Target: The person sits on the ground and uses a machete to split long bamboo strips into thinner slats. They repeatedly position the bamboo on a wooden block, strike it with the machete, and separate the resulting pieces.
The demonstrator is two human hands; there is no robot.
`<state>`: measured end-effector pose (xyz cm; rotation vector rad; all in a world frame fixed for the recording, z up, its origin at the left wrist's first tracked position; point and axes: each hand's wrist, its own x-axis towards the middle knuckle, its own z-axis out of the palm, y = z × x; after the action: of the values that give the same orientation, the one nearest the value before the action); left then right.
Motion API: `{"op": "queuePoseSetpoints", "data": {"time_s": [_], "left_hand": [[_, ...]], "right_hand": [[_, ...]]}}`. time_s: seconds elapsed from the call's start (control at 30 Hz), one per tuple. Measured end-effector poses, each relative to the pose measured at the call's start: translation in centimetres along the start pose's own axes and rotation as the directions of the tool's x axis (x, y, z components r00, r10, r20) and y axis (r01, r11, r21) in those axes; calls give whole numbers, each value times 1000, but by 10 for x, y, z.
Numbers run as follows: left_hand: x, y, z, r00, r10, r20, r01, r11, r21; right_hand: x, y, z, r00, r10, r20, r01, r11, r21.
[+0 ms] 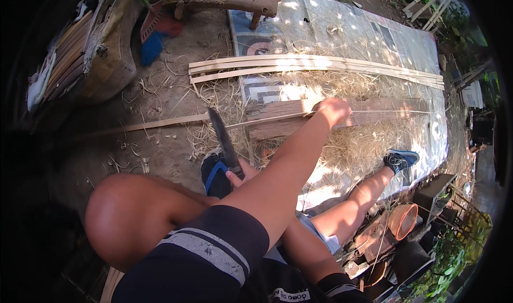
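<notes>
1. I am seeing my left hand (pixel 239 174) closing its fingers round the handle of a dark-bladed knife (pixel 223 139); most of this hand is sitting hidden behind my right forearm, with only a thumb and a few knuckles showing.
2. Just beside those fingers, my foot in a blue-strapped sandal (pixel 215 176) is resting on the dirt.
3. The knife blade is pointing up and away from the left fingers, its tip meeting a long thin bamboo strip (pixel 176 122).
4. My right hand (pixel 333 111) is reaching further out, fingers curling down and gripping that same strip where it is crossing a weathered wooden plank (pixel 278 127).
5. Pale shavings (pixel 352 148) are lying under and around the right fingers.
6. Beyond the right fingers, a bundle of split bamboo slats (pixel 315 64) is lying across a patterned mat (pixel 342 30).
</notes>
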<state>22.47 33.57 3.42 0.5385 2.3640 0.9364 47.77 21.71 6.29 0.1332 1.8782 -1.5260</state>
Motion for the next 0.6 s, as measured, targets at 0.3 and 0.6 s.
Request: {"op": "queuePoseSetpoints", "data": {"time_s": [0.3,0.6], "left_hand": [[-7,-50,18,867,334,-369,-237,929,285],[-168,-38,-205,974,30,222,-190,636,748]], "right_hand": [[7,72,-57,942,-336,-5,262,742,-617],[-59,60,-236,607,-521,-600,-381,471,-795]]}}
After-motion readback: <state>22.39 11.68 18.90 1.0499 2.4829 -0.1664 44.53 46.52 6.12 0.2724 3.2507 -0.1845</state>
